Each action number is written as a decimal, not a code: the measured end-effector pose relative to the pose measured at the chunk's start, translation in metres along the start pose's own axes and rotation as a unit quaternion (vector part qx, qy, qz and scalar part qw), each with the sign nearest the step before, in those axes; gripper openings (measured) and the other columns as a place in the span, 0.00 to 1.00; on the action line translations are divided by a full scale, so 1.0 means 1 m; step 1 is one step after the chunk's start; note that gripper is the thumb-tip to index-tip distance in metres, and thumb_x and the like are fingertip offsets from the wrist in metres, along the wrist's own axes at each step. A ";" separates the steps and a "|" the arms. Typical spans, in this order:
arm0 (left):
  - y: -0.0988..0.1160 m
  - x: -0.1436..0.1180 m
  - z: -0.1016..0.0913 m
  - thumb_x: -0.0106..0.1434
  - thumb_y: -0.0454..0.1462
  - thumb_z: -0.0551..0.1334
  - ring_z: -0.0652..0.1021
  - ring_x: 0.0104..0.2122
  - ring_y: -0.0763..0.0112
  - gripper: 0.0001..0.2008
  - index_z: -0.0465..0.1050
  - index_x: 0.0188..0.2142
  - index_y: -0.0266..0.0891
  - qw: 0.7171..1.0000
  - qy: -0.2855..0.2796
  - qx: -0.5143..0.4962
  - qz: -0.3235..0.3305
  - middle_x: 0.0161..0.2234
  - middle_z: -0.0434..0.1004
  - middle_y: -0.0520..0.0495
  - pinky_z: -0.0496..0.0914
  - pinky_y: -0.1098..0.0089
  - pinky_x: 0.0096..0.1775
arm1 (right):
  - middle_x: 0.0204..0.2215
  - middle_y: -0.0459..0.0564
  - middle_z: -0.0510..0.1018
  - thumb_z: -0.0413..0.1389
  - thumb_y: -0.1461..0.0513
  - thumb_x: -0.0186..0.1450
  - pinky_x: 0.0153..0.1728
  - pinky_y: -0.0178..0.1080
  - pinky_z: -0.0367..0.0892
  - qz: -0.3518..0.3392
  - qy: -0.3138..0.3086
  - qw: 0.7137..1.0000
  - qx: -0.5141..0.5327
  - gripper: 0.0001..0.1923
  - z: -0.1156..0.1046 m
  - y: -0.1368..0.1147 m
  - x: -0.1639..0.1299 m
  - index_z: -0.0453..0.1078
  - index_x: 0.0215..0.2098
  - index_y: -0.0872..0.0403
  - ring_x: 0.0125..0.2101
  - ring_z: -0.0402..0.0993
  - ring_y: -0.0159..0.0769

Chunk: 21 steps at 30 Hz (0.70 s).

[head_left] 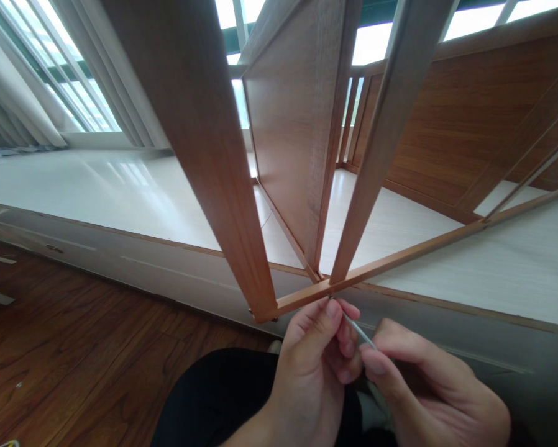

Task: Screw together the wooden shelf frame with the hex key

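My left hand [319, 341] is closed in a pinch just under the lower rail [409, 249] of a brown wooden frame. A thin grey metal rod [360, 332], its kind unclear, runs between my two hands. Its upper end goes in at my left thumb and fingertips, where a small dark tip touches or nearly touches the underside of the rail. My right hand [428, 385] grips the lower end between thumb and bent forefinger, and hides whatever lies beyond. A slanting wooden slat [381, 136] meets the rail right above my left fingertips.
A wide wooden post [204, 161] stands close on the left, at the frame's corner. Behind are a wooden panel [292, 124] and a larger one [484, 118]. The frame rests on a white ledge [97, 186]; its front edge overhangs the wood floor [97, 347]. Curtains [115, 74] hang by the windows.
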<state>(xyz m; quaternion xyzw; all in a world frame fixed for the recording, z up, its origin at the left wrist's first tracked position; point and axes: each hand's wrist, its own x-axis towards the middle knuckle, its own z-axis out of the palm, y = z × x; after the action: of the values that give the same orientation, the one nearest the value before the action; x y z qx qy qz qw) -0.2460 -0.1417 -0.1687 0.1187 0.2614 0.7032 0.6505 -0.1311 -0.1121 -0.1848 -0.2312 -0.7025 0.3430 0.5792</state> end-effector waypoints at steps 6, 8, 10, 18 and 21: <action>0.001 -0.001 0.003 0.59 0.44 0.74 0.63 0.19 0.81 0.14 0.80 0.30 0.35 1.000 0.023 -0.005 -0.007 0.23 0.66 0.53 0.56 0.77 0.22 | 0.20 0.42 0.75 0.63 0.63 0.68 0.21 0.29 0.67 0.047 -0.014 0.999 -0.002 0.08 0.002 -0.011 0.001 0.78 0.29 0.50 0.19 0.73 0.28; 0.002 -0.001 0.003 0.60 0.44 0.74 0.64 0.19 0.81 0.14 0.80 0.30 0.34 1.000 0.030 -0.006 -0.004 0.23 0.66 0.53 0.56 0.78 0.21 | 0.19 0.42 0.75 0.62 0.63 0.68 0.22 0.29 0.68 0.056 -0.024 0.998 0.007 0.08 0.002 -0.010 0.002 0.78 0.31 0.50 0.20 0.74 0.29; 0.002 -0.001 0.003 0.60 0.43 0.74 0.64 0.19 0.81 0.13 0.80 0.31 0.34 1.000 0.025 -0.008 -0.002 0.22 0.66 0.53 0.57 0.78 0.20 | 0.20 0.43 0.75 0.61 0.63 0.69 0.23 0.29 0.69 0.062 -0.039 0.997 0.013 0.08 0.001 -0.008 0.001 0.77 0.30 0.51 0.21 0.75 0.31; 0.001 -0.001 0.002 0.61 0.44 0.73 0.64 0.18 0.81 0.13 0.81 0.30 0.35 1.000 0.006 -0.005 0.005 0.22 0.66 0.54 0.59 0.76 0.22 | 0.24 0.45 0.77 0.61 0.62 0.69 0.25 0.30 0.71 0.059 -0.020 0.998 0.013 0.06 0.002 0.000 -0.006 0.77 0.33 0.51 0.21 0.70 0.29; 0.002 -0.001 0.002 0.63 0.43 0.72 0.64 0.18 0.81 0.12 0.81 0.30 0.35 1.000 0.001 0.000 0.011 0.22 0.65 0.54 0.58 0.75 0.23 | 0.23 0.43 0.76 0.61 0.62 0.70 0.25 0.30 0.70 0.055 -0.020 0.998 0.003 0.07 0.003 0.000 -0.006 0.77 0.32 0.50 0.21 0.68 0.27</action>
<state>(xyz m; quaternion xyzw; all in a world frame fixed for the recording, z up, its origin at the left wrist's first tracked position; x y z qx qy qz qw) -0.2461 -0.1422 -0.1658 0.1206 0.2610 0.7107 0.6421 -0.1331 -0.1167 -0.1891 -0.2610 -0.6994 0.3809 0.5455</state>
